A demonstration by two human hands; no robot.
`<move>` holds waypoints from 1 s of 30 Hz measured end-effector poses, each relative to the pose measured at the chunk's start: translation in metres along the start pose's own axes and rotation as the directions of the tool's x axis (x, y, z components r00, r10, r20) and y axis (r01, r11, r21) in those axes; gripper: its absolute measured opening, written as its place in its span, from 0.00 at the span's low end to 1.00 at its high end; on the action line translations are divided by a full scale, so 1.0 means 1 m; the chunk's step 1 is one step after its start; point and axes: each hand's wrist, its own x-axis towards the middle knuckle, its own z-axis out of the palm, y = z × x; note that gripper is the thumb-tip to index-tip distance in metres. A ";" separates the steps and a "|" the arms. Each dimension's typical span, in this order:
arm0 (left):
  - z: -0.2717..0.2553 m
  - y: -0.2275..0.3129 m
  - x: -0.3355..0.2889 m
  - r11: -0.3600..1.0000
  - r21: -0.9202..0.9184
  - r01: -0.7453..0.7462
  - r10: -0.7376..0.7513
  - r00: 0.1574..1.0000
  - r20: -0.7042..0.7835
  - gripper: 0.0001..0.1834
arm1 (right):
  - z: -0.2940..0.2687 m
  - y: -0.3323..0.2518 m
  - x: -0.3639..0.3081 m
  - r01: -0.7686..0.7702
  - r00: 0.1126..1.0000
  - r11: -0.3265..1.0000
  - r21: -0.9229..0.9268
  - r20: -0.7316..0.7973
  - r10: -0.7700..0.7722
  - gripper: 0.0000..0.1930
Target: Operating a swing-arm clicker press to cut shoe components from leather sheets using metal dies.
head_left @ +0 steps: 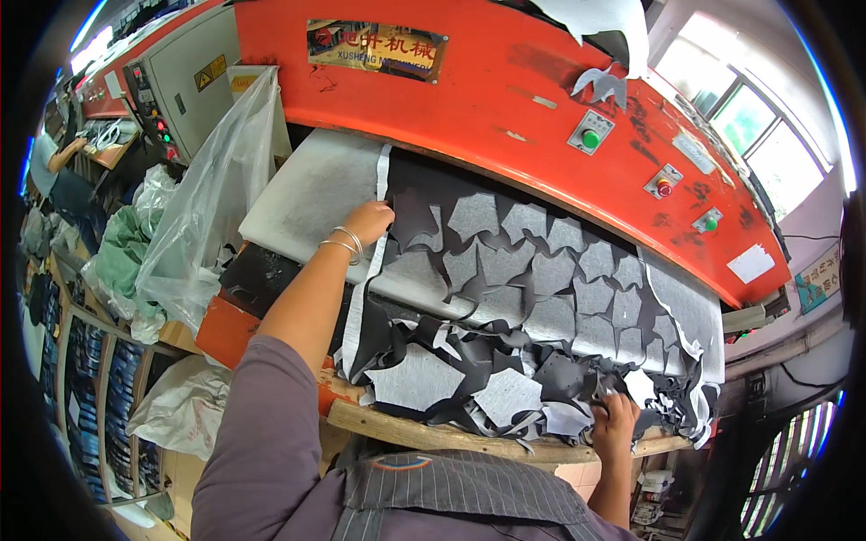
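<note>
A black sheet (416, 187) full of cut-out openings lies over the pale grey cutting board (302, 176) of a red machine. Pale edging runs down its left side, where my left hand (368, 222), with bangles on the wrist, is closed on the border. At the front, the sheet hangs down into a heap of black and whitish scraps (418, 379). Low on the right, my right hand (616, 422) has its fingers bent against dark scrap material at the heap's front edge. The fingertips are partly hidden there, but they look closed on the scrap.
The red machine beam (505, 81) spans above the board, with a green button (590, 139) and a red one (664, 187). A wooden rail (406, 427) borders the heap in front. Clear plastic sheeting (212, 180) hangs at left. Farther back, another person (63, 180) stands at a bench.
</note>
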 end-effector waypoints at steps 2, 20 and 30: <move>-0.007 0.036 0.003 0.966 -0.231 0.115 -0.126 0.992 -0.030 0.11 | -0.008 0.030 -0.037 -0.191 0.977 0.939 -0.286 0.041 0.211 0.09; 0.005 0.091 -0.024 0.951 0.156 0.268 -0.275 0.961 0.025 0.22 | 0.137 -0.183 0.283 0.758 0.615 0.639 -0.133 -0.180 -0.767 0.26; 0.018 0.085 -0.015 0.928 0.260 0.267 -0.283 0.959 0.024 0.23 | 0.059 -0.084 0.231 0.334 0.849 0.940 0.070 0.411 -0.332 0.05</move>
